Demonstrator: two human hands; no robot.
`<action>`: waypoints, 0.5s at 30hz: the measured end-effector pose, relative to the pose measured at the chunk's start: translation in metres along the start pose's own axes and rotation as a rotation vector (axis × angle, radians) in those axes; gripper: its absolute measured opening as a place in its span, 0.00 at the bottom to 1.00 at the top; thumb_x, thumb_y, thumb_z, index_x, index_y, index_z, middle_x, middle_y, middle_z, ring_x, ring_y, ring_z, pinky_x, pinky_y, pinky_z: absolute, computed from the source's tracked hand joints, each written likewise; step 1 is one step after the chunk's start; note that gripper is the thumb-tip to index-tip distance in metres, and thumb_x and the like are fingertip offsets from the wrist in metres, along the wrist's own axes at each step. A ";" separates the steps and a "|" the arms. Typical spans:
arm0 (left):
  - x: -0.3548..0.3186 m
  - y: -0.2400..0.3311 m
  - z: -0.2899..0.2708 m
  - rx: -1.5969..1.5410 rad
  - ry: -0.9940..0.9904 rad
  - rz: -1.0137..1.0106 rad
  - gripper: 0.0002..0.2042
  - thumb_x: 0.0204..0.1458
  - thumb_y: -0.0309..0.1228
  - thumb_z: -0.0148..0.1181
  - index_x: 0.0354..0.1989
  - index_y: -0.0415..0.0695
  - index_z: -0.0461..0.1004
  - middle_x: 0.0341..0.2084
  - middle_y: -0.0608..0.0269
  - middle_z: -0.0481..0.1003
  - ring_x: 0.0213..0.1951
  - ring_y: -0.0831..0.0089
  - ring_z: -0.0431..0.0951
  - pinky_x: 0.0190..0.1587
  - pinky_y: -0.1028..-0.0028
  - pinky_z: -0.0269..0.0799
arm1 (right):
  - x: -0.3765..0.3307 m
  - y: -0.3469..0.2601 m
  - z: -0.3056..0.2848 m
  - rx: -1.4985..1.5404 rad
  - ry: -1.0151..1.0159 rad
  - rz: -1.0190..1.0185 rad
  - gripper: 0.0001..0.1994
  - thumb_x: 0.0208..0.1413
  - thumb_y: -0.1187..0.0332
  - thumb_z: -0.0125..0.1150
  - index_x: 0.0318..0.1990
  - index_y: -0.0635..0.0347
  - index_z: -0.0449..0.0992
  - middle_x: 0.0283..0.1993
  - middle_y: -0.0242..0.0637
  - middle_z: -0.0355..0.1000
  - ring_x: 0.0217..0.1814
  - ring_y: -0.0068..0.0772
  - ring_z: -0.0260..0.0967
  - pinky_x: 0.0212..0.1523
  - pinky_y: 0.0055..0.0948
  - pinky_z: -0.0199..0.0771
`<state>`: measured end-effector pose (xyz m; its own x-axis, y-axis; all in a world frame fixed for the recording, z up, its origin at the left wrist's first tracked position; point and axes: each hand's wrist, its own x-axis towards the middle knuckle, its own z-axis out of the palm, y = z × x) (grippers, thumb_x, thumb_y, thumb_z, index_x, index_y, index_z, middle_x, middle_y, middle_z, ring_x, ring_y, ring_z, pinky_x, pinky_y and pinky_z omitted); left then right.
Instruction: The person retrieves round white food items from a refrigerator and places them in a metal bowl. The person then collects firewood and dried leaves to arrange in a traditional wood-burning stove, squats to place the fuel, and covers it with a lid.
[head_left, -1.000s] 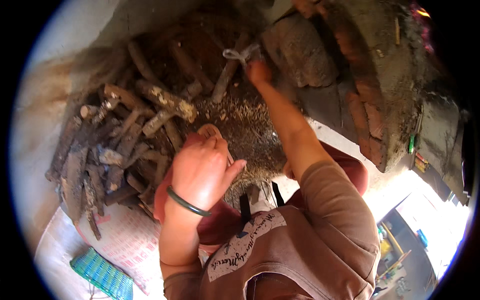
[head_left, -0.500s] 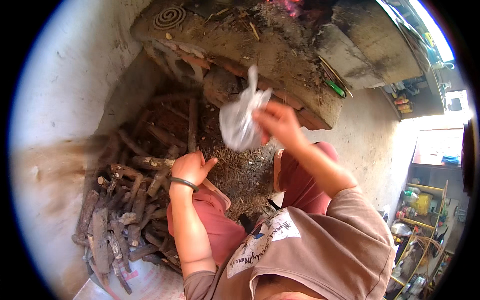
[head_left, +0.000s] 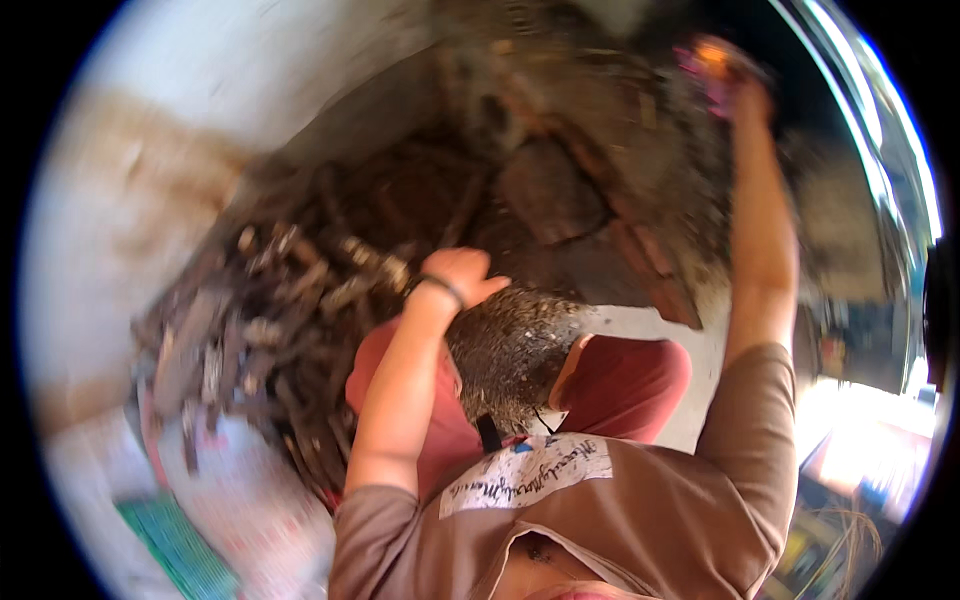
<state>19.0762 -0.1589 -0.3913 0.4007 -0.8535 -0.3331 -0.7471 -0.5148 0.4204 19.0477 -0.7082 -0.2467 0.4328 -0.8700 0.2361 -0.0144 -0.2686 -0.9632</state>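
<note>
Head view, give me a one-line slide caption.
Blurred: left hand over firewood pile, right hand raised high.

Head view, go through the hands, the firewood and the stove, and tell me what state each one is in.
Left hand: lowered over the firewood, fingers curled, grip unclear.
Right hand: raised to the stove top, blurred, grip unclear.
Firewood: heaped loosely on the ground.
Stove: blurred; no flame discernible.

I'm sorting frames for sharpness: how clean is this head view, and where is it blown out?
Head view: motion blur smears the firewood pile and the raised right hand; left hand is softer but readable; lower right edge is overexposed by daylight; fisheye bends the rim.
</note>
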 end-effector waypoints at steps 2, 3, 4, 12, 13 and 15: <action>0.010 0.017 -0.008 -0.025 -0.025 0.027 0.27 0.54 0.56 0.57 0.30 0.38 0.82 0.31 0.45 0.80 0.39 0.48 0.80 0.42 0.56 0.76 | 0.055 0.031 -0.046 0.312 -0.128 -0.042 0.11 0.60 0.67 0.59 0.45 0.62 0.78 0.43 0.40 0.74 0.43 0.36 0.73 0.44 0.36 0.80; 0.008 0.017 -0.011 -0.026 -0.003 0.038 0.27 0.53 0.55 0.58 0.31 0.38 0.82 0.32 0.46 0.80 0.39 0.48 0.81 0.42 0.56 0.76 | 0.068 0.036 -0.058 0.401 -0.183 -0.068 0.12 0.62 0.70 0.58 0.50 0.65 0.78 0.48 0.43 0.75 0.49 0.40 0.74 0.50 0.39 0.82; 0.009 0.019 -0.013 -0.021 -0.043 0.022 0.26 0.53 0.54 0.58 0.32 0.37 0.82 0.32 0.47 0.81 0.39 0.49 0.81 0.42 0.55 0.76 | 0.077 0.036 -0.063 0.514 -0.074 0.023 0.09 0.62 0.76 0.54 0.47 0.68 0.78 0.49 0.45 0.75 0.49 0.40 0.75 0.50 0.37 0.82; -0.013 0.019 -0.018 -0.019 -0.080 -0.039 0.23 0.54 0.52 0.59 0.37 0.41 0.83 0.35 0.52 0.82 0.41 0.54 0.82 0.42 0.58 0.77 | -0.207 -0.039 0.039 0.104 -0.115 -0.296 0.15 0.64 0.75 0.54 0.58 0.65 0.69 0.55 0.43 0.72 0.51 0.36 0.74 0.47 0.30 0.78; -0.013 0.020 -0.021 -0.033 -0.090 -0.048 0.23 0.54 0.52 0.59 0.37 0.42 0.83 0.35 0.52 0.82 0.42 0.54 0.82 0.42 0.58 0.77 | -0.256 -0.054 0.044 -0.002 -0.184 -0.383 0.15 0.64 0.75 0.54 0.57 0.64 0.70 0.54 0.42 0.73 0.50 0.33 0.74 0.47 0.29 0.76; -0.027 0.018 -0.029 -0.062 -0.030 -0.072 0.24 0.55 0.54 0.58 0.39 0.42 0.83 0.37 0.53 0.82 0.43 0.56 0.82 0.43 0.58 0.77 | -0.347 -0.064 0.056 -0.219 -0.405 -0.449 0.11 0.64 0.77 0.54 0.51 0.64 0.76 0.48 0.37 0.76 0.47 0.25 0.72 0.47 0.26 0.74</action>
<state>19.0676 -0.1477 -0.3499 0.4354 -0.8118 -0.3891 -0.6821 -0.5796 0.4458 18.9488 -0.3661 -0.2742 0.7451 -0.4394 0.5017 0.0824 -0.6858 -0.7231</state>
